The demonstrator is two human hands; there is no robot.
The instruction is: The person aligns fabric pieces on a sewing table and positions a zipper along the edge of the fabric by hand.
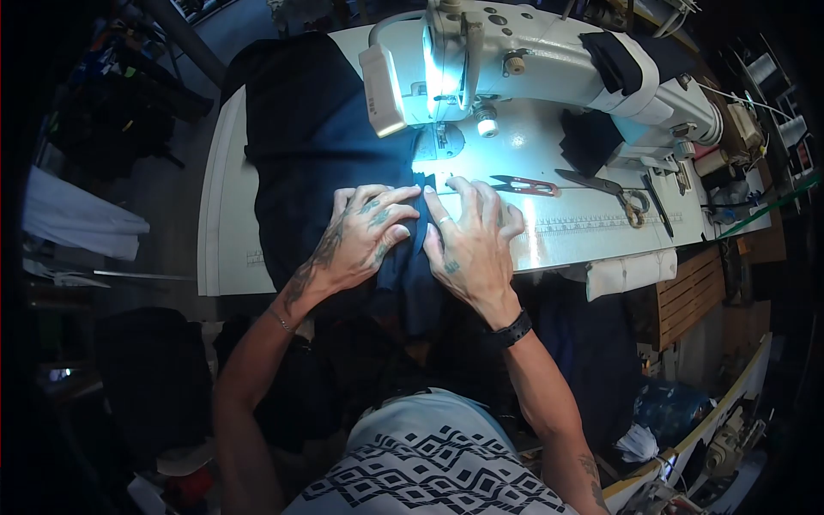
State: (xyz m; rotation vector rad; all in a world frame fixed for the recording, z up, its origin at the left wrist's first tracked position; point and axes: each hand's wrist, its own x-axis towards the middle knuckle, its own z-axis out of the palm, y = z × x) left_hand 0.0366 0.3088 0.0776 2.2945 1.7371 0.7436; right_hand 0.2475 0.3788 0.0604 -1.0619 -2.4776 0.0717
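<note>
Dark navy fabric lies over the left part of the white sewing table and hangs past its front edge. My left hand rests on the fabric, fingers bent, fingertips at a narrow folded strip. From the other side my right hand holds the same strip between thumb and index finger, its other fingers curled on the table. Just beyond my fingertips is the lit needle area of the sewing machine.
Red-handled thread snips and dark scissors lie right of my hands, near a ruler strip. Dark cloth scraps sit by the machine's base. A rolled white cloth is at the front edge.
</note>
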